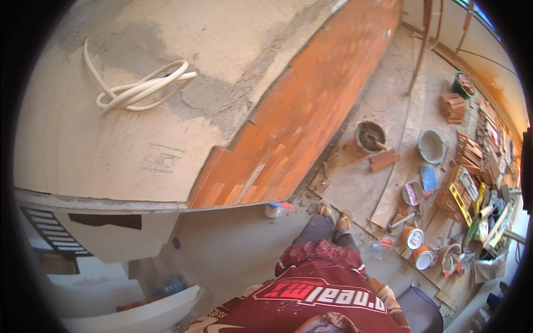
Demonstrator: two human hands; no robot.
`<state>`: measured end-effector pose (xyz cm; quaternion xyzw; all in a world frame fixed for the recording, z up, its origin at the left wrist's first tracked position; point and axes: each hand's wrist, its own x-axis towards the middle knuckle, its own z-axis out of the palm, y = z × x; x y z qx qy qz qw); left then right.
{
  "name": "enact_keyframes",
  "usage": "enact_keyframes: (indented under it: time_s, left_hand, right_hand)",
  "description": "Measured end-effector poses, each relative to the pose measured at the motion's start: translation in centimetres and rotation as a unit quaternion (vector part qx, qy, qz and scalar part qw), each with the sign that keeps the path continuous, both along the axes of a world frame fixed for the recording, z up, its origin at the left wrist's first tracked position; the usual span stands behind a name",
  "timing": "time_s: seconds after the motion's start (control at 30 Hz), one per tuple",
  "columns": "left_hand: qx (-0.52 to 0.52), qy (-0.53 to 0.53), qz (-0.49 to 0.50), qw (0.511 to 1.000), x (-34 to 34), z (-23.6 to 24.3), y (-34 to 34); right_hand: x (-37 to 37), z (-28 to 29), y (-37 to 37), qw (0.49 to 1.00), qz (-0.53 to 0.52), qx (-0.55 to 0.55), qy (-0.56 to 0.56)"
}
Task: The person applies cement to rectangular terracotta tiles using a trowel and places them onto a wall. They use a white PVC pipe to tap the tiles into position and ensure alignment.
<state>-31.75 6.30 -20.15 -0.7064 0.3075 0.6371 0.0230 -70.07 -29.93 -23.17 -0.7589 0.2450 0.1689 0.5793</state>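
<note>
Neither of my hands shows; only parts of my sleeves appear beside the dark red shirt at the lower edge. My sandalled feet stand on the floor near the foot of a wall. That wall carries a band of orange-brown brick tiles laid in staggered rows, with bare grey plaster along its edge. A coiled cream-coloured cable hangs on the plastered part. A small white pot with red and blue items on it sits by the wall's end.
A mortar bucket stands ahead beside stacked brick tiles. Further right are a grey bucket, a blue flat piece, a hammer, white-and-orange tubs and a yellow spirit level. Upright poles rise at the far side.
</note>
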Motion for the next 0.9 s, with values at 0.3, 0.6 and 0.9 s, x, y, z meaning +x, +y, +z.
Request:
enact_keyframes:
  time_s: [0.3,0.6,0.9]
  left_hand:
    - [-0.055,0.115,0.010,0.992,2.1,-1.1,-4.9]
    - [-0.123,0.230,-0.018,0.965,8.4,-1.9,-14.5]
    - [-0.135,0.133,-0.057,0.980,9.9,-1.4,-25.0]
  right_hand:
    - [-1.2,2.3,0.9,0.994,-0.086,-0.006,0.073]
    - [10.1,12.4,-6.5,0.951,-0.024,-0.096,0.294]
    - [12.2,8.9,-16.8,0.976,-0.110,-0.081,0.170]
